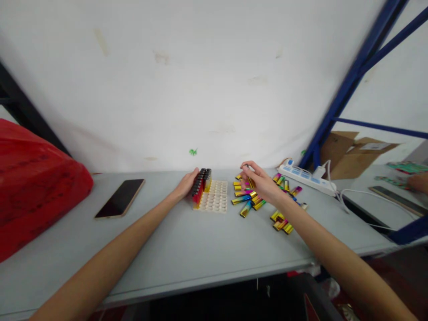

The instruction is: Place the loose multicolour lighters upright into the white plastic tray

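Note:
A white tray [218,201] with rows of round holes lies on the table. Slim lighters [198,195] with black tops and shiny red bodies stand along its left side. A shorter row of yellow ones [207,183] stands beside them at the back. My left hand [186,183] is closed around the left edge of the tray, against the standing lighters, its fingertips partly hidden. My right hand [259,179], raised over a loose pile of shiny gold and rainbow lighters [246,208], pinches one lighter with its fingers; that piece is mostly covered.
A phone [120,198] lies left of the tray, near a red bag [36,187]. At right are a white power strip [306,178] with cables, a blue metal frame [344,84] and a cardboard box [354,156]. Another person's hand [417,182] shows at the far right.

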{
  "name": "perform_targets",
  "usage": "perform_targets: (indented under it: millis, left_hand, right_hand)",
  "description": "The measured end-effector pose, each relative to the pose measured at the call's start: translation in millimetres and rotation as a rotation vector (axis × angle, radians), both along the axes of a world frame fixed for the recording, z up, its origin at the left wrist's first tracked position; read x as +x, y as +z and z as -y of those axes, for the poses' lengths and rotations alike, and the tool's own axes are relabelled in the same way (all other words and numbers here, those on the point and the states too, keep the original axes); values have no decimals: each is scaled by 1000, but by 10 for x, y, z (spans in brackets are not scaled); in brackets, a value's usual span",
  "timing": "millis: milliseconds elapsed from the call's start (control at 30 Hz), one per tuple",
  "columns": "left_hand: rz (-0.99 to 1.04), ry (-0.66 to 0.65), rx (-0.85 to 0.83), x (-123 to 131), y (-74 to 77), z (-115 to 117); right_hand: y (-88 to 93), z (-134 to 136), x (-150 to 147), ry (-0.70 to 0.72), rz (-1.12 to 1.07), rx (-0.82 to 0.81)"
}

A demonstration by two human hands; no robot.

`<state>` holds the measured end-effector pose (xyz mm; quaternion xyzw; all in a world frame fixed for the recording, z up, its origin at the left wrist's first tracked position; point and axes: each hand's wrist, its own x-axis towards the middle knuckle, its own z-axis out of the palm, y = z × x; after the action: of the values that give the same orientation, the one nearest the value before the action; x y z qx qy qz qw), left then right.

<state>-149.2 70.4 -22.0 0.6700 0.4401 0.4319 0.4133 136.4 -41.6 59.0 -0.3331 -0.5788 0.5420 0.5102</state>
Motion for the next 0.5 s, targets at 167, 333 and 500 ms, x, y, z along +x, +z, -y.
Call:
perform_targets:
  millis: [167,333,500]
  left_hand:
    - [50,-40,6,13,-23,-22]
    - [53,-41,3,8,-30,-37]
    - [14,-6,-20,2,-33,-44]
  right_hand:
    - [48,-22,-498,34,54,-10]
    - [-178,-13,-723,146,4,-222]
    - [-359,10,-739,30,24,-276]
